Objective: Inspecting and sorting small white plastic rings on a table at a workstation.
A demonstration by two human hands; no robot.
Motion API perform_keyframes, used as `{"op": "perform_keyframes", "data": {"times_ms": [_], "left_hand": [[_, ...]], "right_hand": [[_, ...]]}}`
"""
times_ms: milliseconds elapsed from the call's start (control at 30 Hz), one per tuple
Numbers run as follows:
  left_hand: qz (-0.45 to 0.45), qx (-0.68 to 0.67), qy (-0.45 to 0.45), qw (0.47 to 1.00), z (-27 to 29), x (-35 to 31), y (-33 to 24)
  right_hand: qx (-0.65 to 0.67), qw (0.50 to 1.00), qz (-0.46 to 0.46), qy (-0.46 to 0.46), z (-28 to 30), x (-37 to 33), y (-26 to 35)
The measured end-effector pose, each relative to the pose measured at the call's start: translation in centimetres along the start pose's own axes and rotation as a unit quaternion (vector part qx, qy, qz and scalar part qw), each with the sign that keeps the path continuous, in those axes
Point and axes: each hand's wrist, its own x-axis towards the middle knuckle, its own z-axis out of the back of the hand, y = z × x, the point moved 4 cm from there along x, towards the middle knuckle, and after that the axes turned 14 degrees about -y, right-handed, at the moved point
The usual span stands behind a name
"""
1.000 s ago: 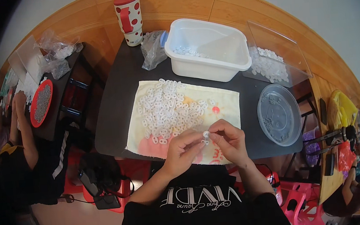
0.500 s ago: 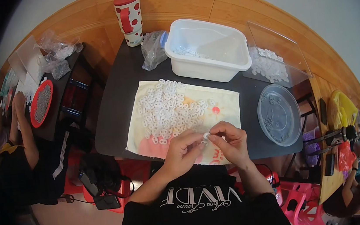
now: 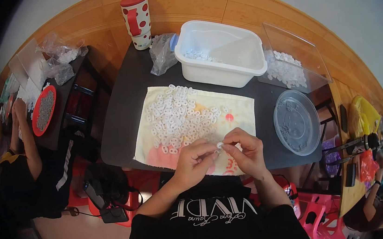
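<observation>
Over the front edge of the cream cloth [image 3: 242,109], my left hand [image 3: 194,162] and my right hand [image 3: 246,153] meet with fingertips pinched. Between them is a small white plastic piece [image 3: 220,145], gripped from both sides and partly covered by the fingers. Just beyond my hands, a heap of small white oval pieces with two holes each [image 3: 177,114] is spread on the cloth. To the right of my right hand sits a clear round tub [image 3: 313,127] with small grey bits in it.
Behind the cloth stands a white basin [image 3: 224,71] with some white pieces inside. A clear box [image 3: 284,70] of white round pieces, a plastic bag [image 3: 163,55] and a spotted tumbler [image 3: 139,20] share the black table. Other people work at tables to either side.
My hands stay almost in place, with only a slight shift of the fingers around the white piece. At the far right, a co-worker's hands have moved a little.
</observation>
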Motion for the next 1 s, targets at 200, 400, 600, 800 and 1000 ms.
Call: {"op": "perform_keyframes", "data": {"times_ms": [200, 400, 600, 800, 1000], "left_hand": [[0.065, -0.071, -0.023, 0.995, 0.0, -0.3, 0.3], [0.062, -0.046, -0.023, 0.997, 0.0, -0.4, 0.3], [0.065, -0.066, -0.036, 0.995, -0.2, -0.6, 0.2], [0.068, -0.087, -0.048, 0.993, -0.5, -1.1, 0.6], [-0.03, 0.083, -0.034, 0.996, -0.4, -1.3, 0.6]], "right_hand": [[-0.02, 0.998, 0.059, 0.001, 0.0, -0.1, 0.0], [-0.04, 0.998, 0.038, 0.04, -0.1, -0.3, -0.5], [-0.003, 0.995, -0.088, 0.036, 0.3, -1.3, -1.9], [0.016, 0.997, -0.034, 0.063, 0.4, -1.7, -2.2], [0.033, 0.994, -0.083, 0.061, 0.4, -2.5, -3.0]]}}
